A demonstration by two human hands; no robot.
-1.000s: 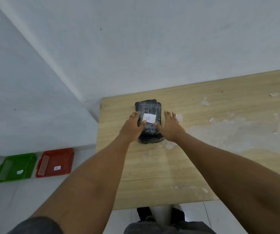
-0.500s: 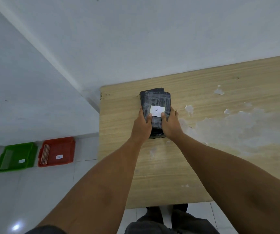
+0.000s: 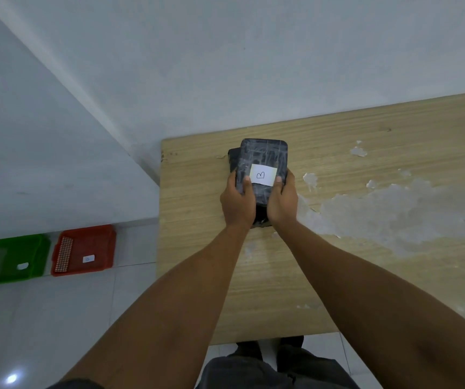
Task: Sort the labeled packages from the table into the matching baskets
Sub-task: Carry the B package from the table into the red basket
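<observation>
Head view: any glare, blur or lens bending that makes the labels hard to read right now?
Head view: wide-angle bending curves the table edge and wall lines; one glare spot on the floor tiles; the package label reads sharp as a B between both thumbs; the red basket tag is too small to read, the green basket tag looks blank or washed out.

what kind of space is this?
Probably a bare room set up for a sorting exercise: worn wooden table in a white-walled corner, green basket and red basket on tiled floor.

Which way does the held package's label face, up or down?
Up: the white label lies on the black package's top face, its handwritten mark readable between both thumbs.
</observation>
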